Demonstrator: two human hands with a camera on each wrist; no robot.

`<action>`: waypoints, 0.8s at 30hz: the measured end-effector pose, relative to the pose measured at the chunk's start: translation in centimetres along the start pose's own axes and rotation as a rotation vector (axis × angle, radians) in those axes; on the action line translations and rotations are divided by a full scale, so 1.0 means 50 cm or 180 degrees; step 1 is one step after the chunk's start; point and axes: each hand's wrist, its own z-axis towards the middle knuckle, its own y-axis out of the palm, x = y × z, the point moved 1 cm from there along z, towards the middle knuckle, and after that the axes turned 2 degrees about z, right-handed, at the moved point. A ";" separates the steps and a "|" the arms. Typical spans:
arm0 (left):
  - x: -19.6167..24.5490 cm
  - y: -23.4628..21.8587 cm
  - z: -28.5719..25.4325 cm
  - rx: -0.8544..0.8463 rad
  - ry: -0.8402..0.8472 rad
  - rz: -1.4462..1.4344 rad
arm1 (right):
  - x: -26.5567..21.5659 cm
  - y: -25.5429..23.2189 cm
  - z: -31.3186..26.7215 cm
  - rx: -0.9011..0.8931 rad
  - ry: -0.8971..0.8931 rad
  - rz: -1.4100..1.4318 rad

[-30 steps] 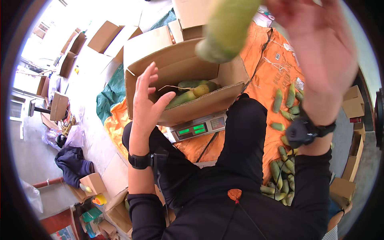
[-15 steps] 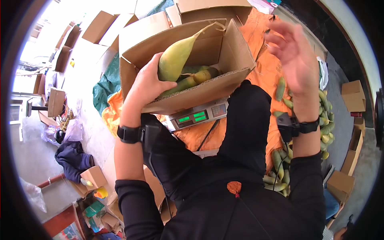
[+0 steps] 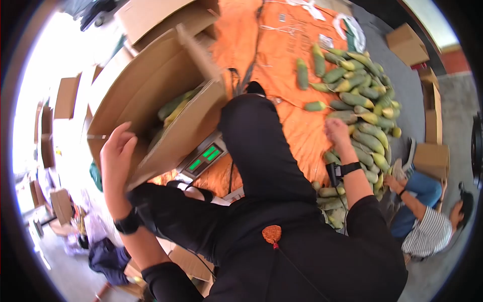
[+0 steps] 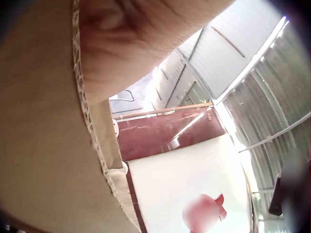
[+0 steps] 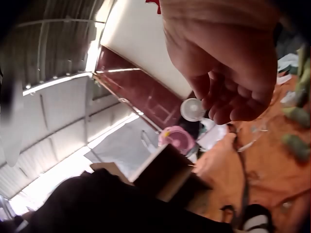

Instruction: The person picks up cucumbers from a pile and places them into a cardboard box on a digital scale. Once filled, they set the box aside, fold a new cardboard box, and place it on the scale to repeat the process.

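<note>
In the head view, my left hand [image 3: 118,153] is at the near left wall of a cardboard box [image 3: 183,128], fingers loosely bent and holding nothing. The left wrist view has the palm right beside the box's corrugated edge [image 4: 82,97]. Inside the box lie some green radishes [image 3: 176,108], partly hidden by its wall. Under the box is a scale [image 3: 204,158] with lit green digits. My right hand [image 3: 338,133] is over the left side of a heap of green radishes [image 3: 370,141]. Its fingers hang curled with nothing in them, as the right wrist view shows.
The heap lies on an orange sheet [image 3: 287,45]. Another carton [image 3: 156,17] stands beyond the box, with more cartons [image 3: 407,45] along the right. A seated person [image 3: 427,229] in a striped top is at the lower right. My bent knee [image 3: 251,116] rises between box and heap.
The right hand put a large radish into the box, where the left hand steadied it. The left hand has let go; the right has swung to the heap. The head view has turned rightward.
</note>
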 end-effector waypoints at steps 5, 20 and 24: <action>0.047 0.023 -0.058 0.0630 0.0335 -0.0212 | 0.262 -0.043 -0.058 -0.0365 0.0939 -0.0991; 0.043 0.089 -0.144 0.1527 0.0882 0.0444 | 0.518 -0.141 -0.069 0.0097 0.0294 -0.2440; 0.049 0.098 -0.143 0.1616 0.0869 0.0716 | 0.402 -0.166 -0.030 0.0382 0.0395 -0.3252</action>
